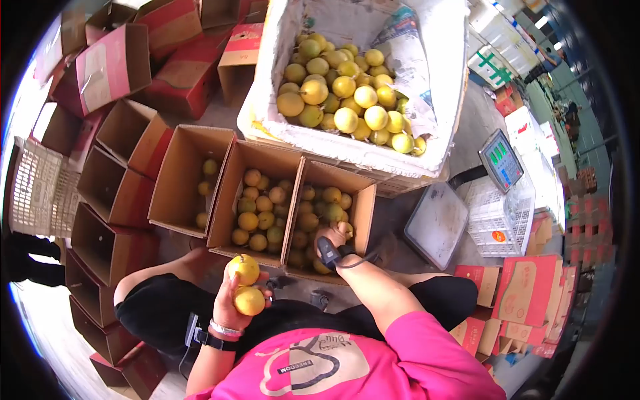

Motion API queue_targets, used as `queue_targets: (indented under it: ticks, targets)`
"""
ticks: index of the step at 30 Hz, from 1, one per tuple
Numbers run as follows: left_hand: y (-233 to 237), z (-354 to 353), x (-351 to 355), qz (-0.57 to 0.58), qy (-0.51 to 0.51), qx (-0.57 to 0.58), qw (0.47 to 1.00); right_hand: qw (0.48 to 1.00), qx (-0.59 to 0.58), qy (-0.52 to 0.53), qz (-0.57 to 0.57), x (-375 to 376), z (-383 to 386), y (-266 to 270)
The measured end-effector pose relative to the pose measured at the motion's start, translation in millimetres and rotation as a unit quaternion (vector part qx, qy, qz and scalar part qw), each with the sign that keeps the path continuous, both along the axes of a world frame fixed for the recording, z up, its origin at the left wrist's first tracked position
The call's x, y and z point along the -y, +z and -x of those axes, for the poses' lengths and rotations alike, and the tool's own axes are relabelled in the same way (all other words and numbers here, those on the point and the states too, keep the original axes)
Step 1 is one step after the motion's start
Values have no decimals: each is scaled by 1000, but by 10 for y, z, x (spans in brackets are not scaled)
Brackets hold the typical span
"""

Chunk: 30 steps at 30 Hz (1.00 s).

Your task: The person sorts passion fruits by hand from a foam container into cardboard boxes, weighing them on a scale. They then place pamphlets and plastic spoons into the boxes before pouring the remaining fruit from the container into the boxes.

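Observation:
My left hand [228,305] is closed around two round yellow fruits that look like passion fruits, an upper passion fruit [245,269] and a lower passion fruit [249,301], held in front of my lap. My right hand [331,236] reaches down into the right cardboard box [363,217], its fingers closed on a yellow passion fruit [349,230] by the box's right wall; the fingers are partly hidden. More fruit lies below that hand. The middle box [267,157] holds several layers of fruit, and the left box [183,167] has only a few along its right side.
Behind the boxes stands a large white foam crate [257,110] with a heap of yellow fruit. A scale platform [437,217] with a lit display [501,160] is at the right. Open cartons [110,243] line the left, and flattened red cartons [527,287] stack at right.

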<state>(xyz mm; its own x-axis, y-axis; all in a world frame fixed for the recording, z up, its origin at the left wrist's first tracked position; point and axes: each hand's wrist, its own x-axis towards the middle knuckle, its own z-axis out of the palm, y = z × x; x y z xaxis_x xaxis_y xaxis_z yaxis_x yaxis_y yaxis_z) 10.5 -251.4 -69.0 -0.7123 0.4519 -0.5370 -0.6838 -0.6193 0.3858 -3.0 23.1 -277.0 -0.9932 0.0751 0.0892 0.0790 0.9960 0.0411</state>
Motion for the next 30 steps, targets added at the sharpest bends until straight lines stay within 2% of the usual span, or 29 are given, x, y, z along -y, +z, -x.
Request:
queue_targets:
  ticks: [2, 6, 7, 8, 9, 10, 12, 14, 17, 18, 20, 24, 26, 28, 30]
  targets:
    - [4, 18, 32, -5, -12, -16, 1000, 999, 35, 7, 20, -37, 7, 72]
    - [16, 64, 75, -23, -10, -4, 1000, 981, 159, 7, 107, -126, 164, 999]
    - [16, 60, 84, -15, -5, -18, 1000, 917, 274, -99, 274, -192, 254, 1192]
    - [7, 50, 77, -7, 2, -32, 999, 755, 237, -201, 578, -262, 198, 1102]
    - [-5, 53, 74, 8, -10, -44, 999, 654, 183, -204, 705, -259, 177, 1403]
    - [-21, 33, 79, 1, -9, -38, 999, 532, 119, -205, 813, -207, 130, 1775]
    - [-48, 43, 41, -11, -27, 2, 1000, 451, 63, -205, 866, -217, 23, 2018]
    - [-25, 55, 1, -37, -30, 29, 998, 419, 48, -190, 886, -181, -91, 2128]
    - [-29, 55, -25, -89, -50, 14, 995, 342, 49, -153, 926, -95, -212, 2230]
    - [-5, 53, -44, -86, -55, 26, 994, 341, 46, -153, 926, -68, -238, 2261]
    - [-5, 41, -59, -80, -62, 38, 994, 375, 18, -107, 921, -28, -297, 2278]
    - [-9, 7, -140, -117, -70, 40, 990, 390, 19, -51, 919, -72, -423, 2312]
    - [31, 10, -184, -145, -72, 43, 986, 370, 23, -30, 928, -46, -426, 2415]
    - [75, 22, -219, -226, -87, 36, 970, 286, 87, -30, 954, -18, -439, 2513]
    - [161, 4, -217, -186, -93, 56, 977, 226, 95, -27, 969, 60, -459, 2582]
